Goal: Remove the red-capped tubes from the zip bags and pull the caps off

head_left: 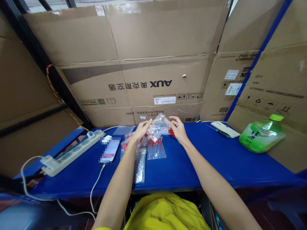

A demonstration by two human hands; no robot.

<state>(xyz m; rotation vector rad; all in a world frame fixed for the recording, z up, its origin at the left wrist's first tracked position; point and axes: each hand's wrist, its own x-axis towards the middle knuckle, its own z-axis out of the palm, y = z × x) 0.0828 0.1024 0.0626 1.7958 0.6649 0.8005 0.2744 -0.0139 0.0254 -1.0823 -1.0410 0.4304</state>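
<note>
My left hand point(142, 130) and my right hand point(177, 128) are both closed on a small clear plastic bag point(158, 126), held just above the blue table point(206, 159). Under the hands lie more clear bags with red-tipped small parts point(156, 149), one flat in front of my left wrist point(140, 166). A few loose red parts point(170, 131) sit beside my right palm. What the held bag contains I cannot make out.
A white power strip point(72, 152) and a phone on a charging cable point(110, 150) lie to the left. A green bottle point(262, 134) lies on its side at right, near a white device with a small tool point(224, 129). Cardboard boxes point(144, 64) wall the back.
</note>
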